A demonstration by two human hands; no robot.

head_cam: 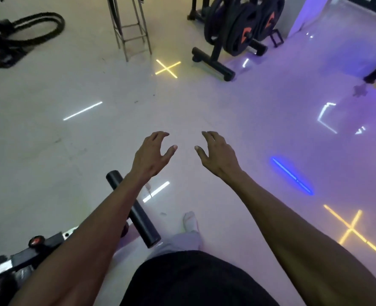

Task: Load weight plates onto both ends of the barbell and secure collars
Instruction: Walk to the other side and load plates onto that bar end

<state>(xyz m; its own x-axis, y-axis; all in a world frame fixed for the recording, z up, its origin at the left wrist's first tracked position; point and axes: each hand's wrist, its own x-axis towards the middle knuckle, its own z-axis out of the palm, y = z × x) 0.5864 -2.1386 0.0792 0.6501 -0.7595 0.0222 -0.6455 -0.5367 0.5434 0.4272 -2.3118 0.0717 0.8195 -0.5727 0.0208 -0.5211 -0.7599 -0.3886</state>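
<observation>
- Head view, centre of frame: left hand [152, 152] & right hand [218, 152] both stretched fwd over the floor [94, 151], side by side w/ a gap between, palms facing in.
- Grip: both hands wide, fingers loosely curved, thumbs pointing at each other; neither holds or touches anything.
- Weight plates [242, 27], upper right of centre: black discs w/ orange marks, standing upright on a black plate rack [215, 60], well apart from both hands.
- No barbell or collars that I can make out.
- Lower left: black foam roller pad [136, 210] on a bench frame [39, 246] w/ a red-marked knob; left forearm crosses over it.
- Upper left: thick black battle rope [28, 29] looped on floor.
- Top centre: metal stool legs [134, 29].
- Floor glossy, light reflections: yellow X below stool, another lower right, blue streak at right, white bars.
- Bottom centre: white sock [190, 220], pale trouser leg, dark shirt.
</observation>
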